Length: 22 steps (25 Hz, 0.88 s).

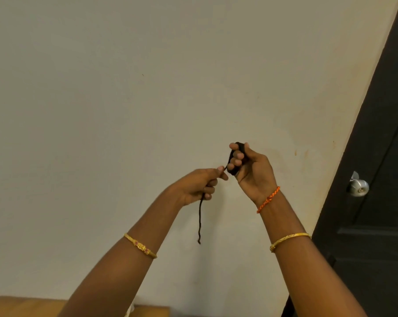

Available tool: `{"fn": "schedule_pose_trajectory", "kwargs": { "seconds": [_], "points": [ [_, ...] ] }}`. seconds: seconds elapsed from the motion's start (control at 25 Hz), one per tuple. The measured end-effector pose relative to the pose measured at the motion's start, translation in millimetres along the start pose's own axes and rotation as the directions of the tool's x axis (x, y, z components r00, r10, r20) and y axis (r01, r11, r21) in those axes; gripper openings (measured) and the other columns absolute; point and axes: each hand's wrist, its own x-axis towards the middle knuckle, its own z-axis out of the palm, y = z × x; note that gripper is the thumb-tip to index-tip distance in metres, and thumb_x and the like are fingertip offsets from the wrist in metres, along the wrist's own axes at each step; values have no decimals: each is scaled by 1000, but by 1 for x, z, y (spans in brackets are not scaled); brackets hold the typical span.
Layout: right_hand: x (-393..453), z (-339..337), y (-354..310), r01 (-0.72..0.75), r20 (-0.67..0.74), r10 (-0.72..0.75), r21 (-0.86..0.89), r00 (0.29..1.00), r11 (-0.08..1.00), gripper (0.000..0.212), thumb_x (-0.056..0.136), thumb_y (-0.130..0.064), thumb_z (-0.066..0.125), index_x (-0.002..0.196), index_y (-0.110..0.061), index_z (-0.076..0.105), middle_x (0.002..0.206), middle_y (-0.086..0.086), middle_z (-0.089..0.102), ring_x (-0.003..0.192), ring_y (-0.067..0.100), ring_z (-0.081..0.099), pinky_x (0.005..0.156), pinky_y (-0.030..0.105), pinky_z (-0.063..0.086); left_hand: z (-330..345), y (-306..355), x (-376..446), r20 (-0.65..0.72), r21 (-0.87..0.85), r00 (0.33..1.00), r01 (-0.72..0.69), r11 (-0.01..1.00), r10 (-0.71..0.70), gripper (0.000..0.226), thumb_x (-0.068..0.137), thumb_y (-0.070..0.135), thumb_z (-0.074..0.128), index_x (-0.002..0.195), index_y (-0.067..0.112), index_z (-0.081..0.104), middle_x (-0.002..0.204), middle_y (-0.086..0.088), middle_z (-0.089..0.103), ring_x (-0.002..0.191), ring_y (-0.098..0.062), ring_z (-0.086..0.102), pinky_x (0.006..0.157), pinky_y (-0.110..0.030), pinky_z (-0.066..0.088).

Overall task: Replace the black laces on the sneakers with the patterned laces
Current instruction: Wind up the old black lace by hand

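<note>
Pale wall (pixel 124 88) fills the view, both hands raised before it: the left hand (pixel 200 186) has its grip closed on a black lace (pixel 200 220) whose tail dangles below, while the right hand (pixel 248 170) clasps the wound bundle of it, near a dark door (pixel 381 156). Judging by this, a removed lace is being coiled; next comes setting it down. No sneakers or patterned laces are in view.

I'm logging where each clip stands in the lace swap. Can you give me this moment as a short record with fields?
view: head camera, aimed at a pale wall
left hand: grips the black lace, loose end hanging below
right hand: holds the wound bundle of the same lace
sneakers: not in view
patterned laces: not in view
background: dark door with a metal knob at right
</note>
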Motion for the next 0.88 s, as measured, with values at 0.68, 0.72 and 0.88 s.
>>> {"fn": "schedule_pose_trajectory", "kwargs": {
  "seconds": [0.68,0.72,0.88],
  "points": [
    [-18,-9,13,22,18,-15,-593,1000,805,41,102,-22,34,73,-5,58,44,-4,36,38,10,32,43,22,34,-9,58,-16,-138,518,942,-194,833,305,32,95,39,54,77,14,64,53,4,31,49,-10,27,49,-20,29],
    [-19,-6,9,-1,36,22,-503,999,864,41,101,-23,32,73,-5,57,43,-5,34,38,9,29,42,22,32,-10,47,-12,-126,443,955,-189,876,270,32,96,40,52,77,16,62,55,5,30,49,-9,26,47,-18,28],
    [-16,0,-3,-75,89,87,-134,992,988,38,102,-23,30,83,-2,56,48,-5,41,39,7,39,43,21,40,5,-8,-7,57,127,997,-56,990,49,32,102,36,39,81,17,53,52,10,28,43,-4,21,41,-17,19]
  ]
}}
